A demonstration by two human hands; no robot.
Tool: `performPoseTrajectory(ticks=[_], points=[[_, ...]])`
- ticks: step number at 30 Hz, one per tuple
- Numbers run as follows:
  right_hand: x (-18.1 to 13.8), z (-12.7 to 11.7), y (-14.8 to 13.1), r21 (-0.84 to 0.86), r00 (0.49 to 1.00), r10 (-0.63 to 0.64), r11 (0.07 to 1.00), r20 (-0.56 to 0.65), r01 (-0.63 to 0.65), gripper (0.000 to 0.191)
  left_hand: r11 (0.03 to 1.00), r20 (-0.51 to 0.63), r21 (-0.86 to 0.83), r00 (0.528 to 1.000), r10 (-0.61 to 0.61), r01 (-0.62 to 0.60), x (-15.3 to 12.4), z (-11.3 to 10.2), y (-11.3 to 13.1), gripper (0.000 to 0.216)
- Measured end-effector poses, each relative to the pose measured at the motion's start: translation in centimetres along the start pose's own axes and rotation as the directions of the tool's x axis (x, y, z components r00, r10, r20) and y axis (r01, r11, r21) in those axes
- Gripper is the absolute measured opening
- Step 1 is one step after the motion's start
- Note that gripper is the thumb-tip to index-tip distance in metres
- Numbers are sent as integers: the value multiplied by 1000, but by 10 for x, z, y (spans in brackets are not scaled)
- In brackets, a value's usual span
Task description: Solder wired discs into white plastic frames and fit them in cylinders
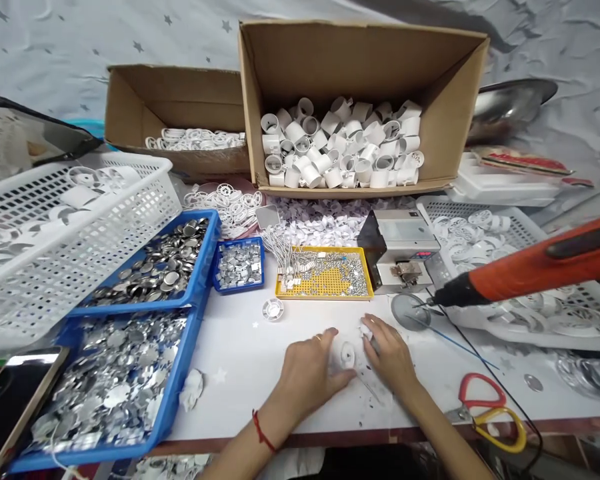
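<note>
My left hand [310, 367], with a red string at its wrist, curls its thumb and forefinger around a white round plastic part [347, 355] just above the table. Beside it, my right hand [391, 353] has its fingers bent over a small white piece [365, 329], whose kind is mostly hidden by the fingers. A thin metal rod [369, 387] lies below, between the hands, among dark specks. To the left rests a white spoked plastic ring [273, 309].
An orange-red electric screwdriver [540, 263] juts in from the right, above scissors [495, 410]. At the back are a yellow tray [325, 297], a small metal machine [405, 243] and a carton [460, 113] of white cylinders. Blue trays [180, 387] of metal parts stand left.
</note>
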State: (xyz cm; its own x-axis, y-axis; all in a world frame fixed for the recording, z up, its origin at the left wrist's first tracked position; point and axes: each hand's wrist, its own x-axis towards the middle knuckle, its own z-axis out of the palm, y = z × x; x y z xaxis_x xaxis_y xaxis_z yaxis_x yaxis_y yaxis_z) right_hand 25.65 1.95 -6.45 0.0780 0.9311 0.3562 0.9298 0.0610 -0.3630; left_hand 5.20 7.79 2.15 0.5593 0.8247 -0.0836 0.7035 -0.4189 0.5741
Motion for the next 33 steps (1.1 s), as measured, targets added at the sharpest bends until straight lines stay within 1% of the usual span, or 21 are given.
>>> performPoseTrajectory(ticks=[1,2,3,4,6,7,9,11,14,15,16,19,20,21,23,25,27,30,33], points=[[-4,0,1,17,1000,5,1000,23,-6,40,989,79,148,997,13,-25,-5,7,7,59],[-9,-2,1,35,999,10,999,48,-12,47,961,140,271,990,17,-55,-7,12,13,67],[-13,-4,1,49,997,13,999,74,-17,54,934,174,347,985,21,-81,-7,15,17,65],[-17,-7,1,58,995,16,998,95,-22,59,916,189,388,982,28,-101,-6,18,21,57],[-22,-14,0,63,994,23,998,111,-30,65,905,201,403,978,59,-137,-1,22,26,40],[-23,-17,-1,48,994,39,998,104,-44,63,908,201,392,977,74,-149,1,23,27,37],[-20,-24,-3,-19,991,99,995,90,-98,49,916,197,372,977,83,-153,6,27,31,42],[-12,-29,-5,-95,981,160,984,110,-150,34,920,192,372,980,50,-120,10,30,33,42],[5,-34,-8,-141,963,183,978,196,-157,21,915,186,399,982,-20,-57,15,32,34,24],[11,-35,-9,-150,956,185,977,226,-154,18,913,181,406,983,-35,-42,16,31,35,22],[16,-36,-10,-163,947,193,975,256,-154,15,911,175,410,983,-47,-30,16,31,35,24],[31,-41,-12,-207,914,238,962,329,-176,11,913,162,408,985,-51,-20,17,30,37,49],[36,-44,-13,-218,904,252,958,346,-184,10,915,162,402,986,-45,-24,18,30,37,54],[39,-48,-14,-225,896,264,955,356,-192,11,919,162,394,986,-38,-29,18,31,37,54],[44,-57,-16,-220,892,273,954,361,-203,13,927,160,374,987,-26,-36,21,32,35,48],[45,-66,-22,-180,897,238,967,373,-182,16,938,148,344,989,-16,-36,23,34,30,44],[45,-71,-31,-113,897,154,987,415,-117,17,952,134,304,991,-3,-38,25,34,24,40],[46,-69,-43,-29,871,23,1000,490,-9,17,969,117,245,993,7,-36,26,34,18,30],[50,-63,-47,1,849,-37,999,528,43,19,979,106,199,994,13,-34,27,34,16,28]])
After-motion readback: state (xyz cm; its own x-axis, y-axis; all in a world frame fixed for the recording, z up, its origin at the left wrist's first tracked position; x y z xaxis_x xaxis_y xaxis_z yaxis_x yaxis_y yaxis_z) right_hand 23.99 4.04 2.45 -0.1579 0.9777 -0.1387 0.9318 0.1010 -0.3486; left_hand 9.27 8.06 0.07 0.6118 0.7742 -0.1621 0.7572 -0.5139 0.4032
